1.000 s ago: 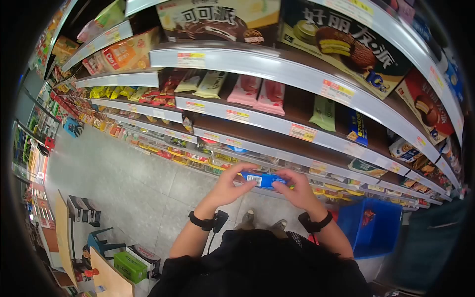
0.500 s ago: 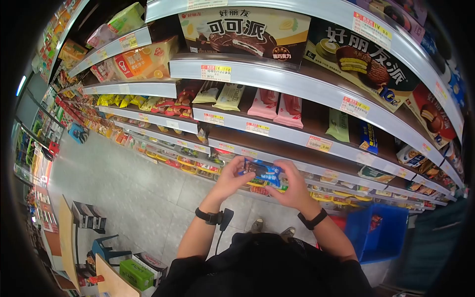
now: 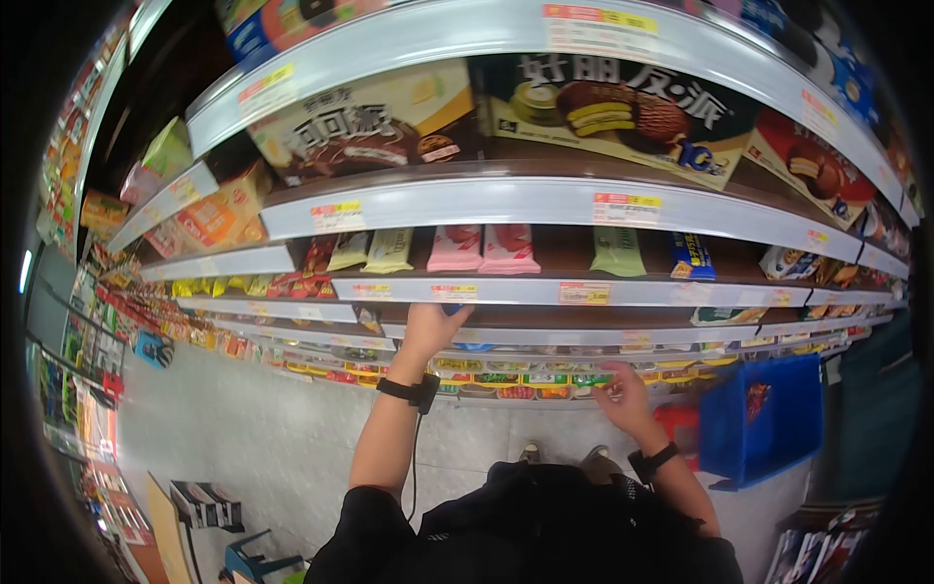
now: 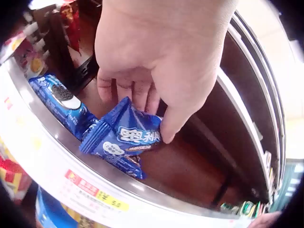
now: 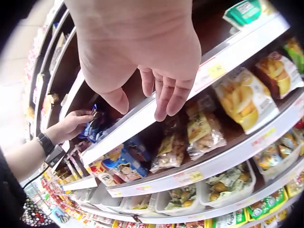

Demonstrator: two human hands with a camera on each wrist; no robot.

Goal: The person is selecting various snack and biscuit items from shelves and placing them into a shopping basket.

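In the head view my left hand (image 3: 428, 331) reaches into a lower shelf, under the rail with price tags. The left wrist view shows it pinching a blue Oreo biscuit packet (image 4: 126, 137), thumb on one side and fingers partly hidden behind the wrapper. The packet lies tilted at the shelf's front lip. Right beside it sits another blue packet (image 4: 61, 104) with a cream biscuit pictured on it. My right hand (image 3: 628, 399) holds nothing and hangs before the lower shelves, its fingers loosely bent in the right wrist view.
Pink wrapped snacks (image 3: 511, 248) and a pale green packet (image 3: 618, 253) stand on the shelf above. Large pie boxes (image 3: 608, 117) fill a higher shelf. A blue bin (image 3: 764, 419) stands on the floor at right, with a red stool (image 3: 676, 433) beside it.
Both hands held the blue packet in front of the body. The right hand has let go and moved right; the left has carried the packet forward into the shelf. The head view has shifted.
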